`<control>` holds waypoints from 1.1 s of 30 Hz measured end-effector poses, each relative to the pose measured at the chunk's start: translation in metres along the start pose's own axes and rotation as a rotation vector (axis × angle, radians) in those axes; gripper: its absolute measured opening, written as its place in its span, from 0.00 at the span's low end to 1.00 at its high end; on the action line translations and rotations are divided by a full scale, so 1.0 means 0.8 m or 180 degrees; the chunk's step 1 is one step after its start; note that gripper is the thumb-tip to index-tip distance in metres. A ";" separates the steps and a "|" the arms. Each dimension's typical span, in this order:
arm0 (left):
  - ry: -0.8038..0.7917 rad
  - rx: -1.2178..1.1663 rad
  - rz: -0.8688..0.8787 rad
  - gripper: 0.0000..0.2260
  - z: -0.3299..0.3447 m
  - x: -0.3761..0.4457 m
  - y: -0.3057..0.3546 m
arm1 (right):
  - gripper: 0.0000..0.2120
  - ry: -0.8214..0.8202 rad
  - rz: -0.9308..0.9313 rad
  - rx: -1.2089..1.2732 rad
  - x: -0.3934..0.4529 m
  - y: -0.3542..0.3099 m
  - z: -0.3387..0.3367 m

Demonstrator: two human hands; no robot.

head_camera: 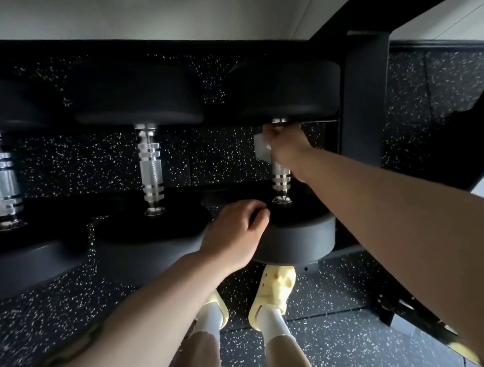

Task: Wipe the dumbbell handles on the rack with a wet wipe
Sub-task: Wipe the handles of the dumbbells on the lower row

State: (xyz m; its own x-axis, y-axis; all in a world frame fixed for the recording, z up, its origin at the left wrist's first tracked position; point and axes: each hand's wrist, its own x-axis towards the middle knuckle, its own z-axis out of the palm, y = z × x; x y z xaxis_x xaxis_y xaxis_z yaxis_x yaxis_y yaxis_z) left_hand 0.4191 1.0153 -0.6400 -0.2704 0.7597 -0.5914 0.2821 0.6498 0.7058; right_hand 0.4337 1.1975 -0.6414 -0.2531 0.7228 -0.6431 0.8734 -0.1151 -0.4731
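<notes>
Three black dumbbells lie side by side on the black rack (355,104), their chrome handles pointing away from me. My right hand (287,145) grips the upper part of the right dumbbell's handle (281,179) with a white wet wipe (262,149) wrapped between palm and metal. My left hand (234,232) rests with curled fingers on the near weight head of that right dumbbell (298,240). The middle handle (150,166) and the left handle (0,177) stand bare and untouched.
Black speckled rubber flooring (342,337) lies under and around the rack. My feet in yellow clogs (272,288) stand close to the rack's front. A black rack upright and a diagonal brace (438,118) rise on the right. A pale wall is behind.
</notes>
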 end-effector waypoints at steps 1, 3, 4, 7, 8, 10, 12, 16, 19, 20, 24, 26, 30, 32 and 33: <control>-0.0025 0.0001 0.0018 0.18 0.001 0.000 -0.002 | 0.26 -0.0052 0.0127 0.0163 0.000 0.000 -0.001; -0.0019 0.0028 0.0032 0.16 0.005 -0.003 -0.002 | 0.28 -0.0129 0.0215 0.0197 -0.007 0.006 -0.006; 0.0039 0.0048 0.0029 0.15 0.008 -0.004 0.000 | 0.27 -0.0185 0.0175 0.0072 -0.012 0.012 -0.009; 0.0423 -0.0180 0.0035 0.20 0.023 -0.005 0.010 | 0.25 -0.0288 -0.0002 -0.0544 -0.024 0.023 -0.019; 0.0598 -0.0302 0.0028 0.22 0.030 -0.005 0.013 | 0.24 -0.0296 -0.0051 -0.0663 -0.024 0.024 -0.019; 0.0957 -0.0445 -0.0021 0.22 0.040 -0.003 0.017 | 0.26 -0.0293 -0.0121 -0.0726 -0.019 0.017 -0.021; 0.1154 -0.0494 -0.0075 0.18 0.047 -0.002 0.018 | 0.25 -0.0371 -0.0165 -0.0650 -0.010 0.010 -0.021; 0.1198 -0.0658 -0.0072 0.23 0.049 -0.005 0.018 | 0.25 -0.0136 -0.0129 0.0144 -0.018 0.012 -0.010; 0.1398 -0.0816 -0.0239 0.29 0.057 -0.008 0.025 | 0.24 -0.0083 0.0075 0.0467 -0.049 0.034 0.010; 0.1497 -0.0969 -0.0394 0.30 0.061 -0.007 0.026 | 0.24 -0.0195 0.0071 0.0450 -0.061 0.041 0.015; 0.1890 -0.1706 -0.1038 0.35 0.077 -0.002 0.033 | 0.18 -0.0273 -0.0234 0.0024 -0.066 0.048 0.001; 0.2194 -0.1790 -0.1192 0.32 0.084 0.000 0.040 | 0.14 0.0028 -0.0414 -0.0048 -0.049 0.036 -0.013; 0.2715 -0.1880 -0.1663 0.29 0.096 0.010 0.044 | 0.14 0.0040 -0.0437 0.0646 -0.026 0.027 -0.022; 0.2772 -0.1947 -0.1724 0.30 0.100 0.015 0.040 | 0.16 0.0001 -0.0348 0.0543 -0.035 0.045 -0.022; 0.2781 -0.1968 -0.1722 0.30 0.101 0.016 0.039 | 0.17 0.0013 -0.0316 0.0408 -0.043 0.055 -0.021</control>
State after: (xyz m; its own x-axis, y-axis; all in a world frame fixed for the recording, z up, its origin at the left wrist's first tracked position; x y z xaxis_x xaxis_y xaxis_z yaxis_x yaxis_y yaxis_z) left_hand 0.4989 1.0470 -0.6573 -0.8184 -0.0370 -0.5734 -0.4862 0.5765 0.6567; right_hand 0.4881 1.1794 -0.6299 -0.3336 0.7377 -0.5869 0.7838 -0.1289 -0.6075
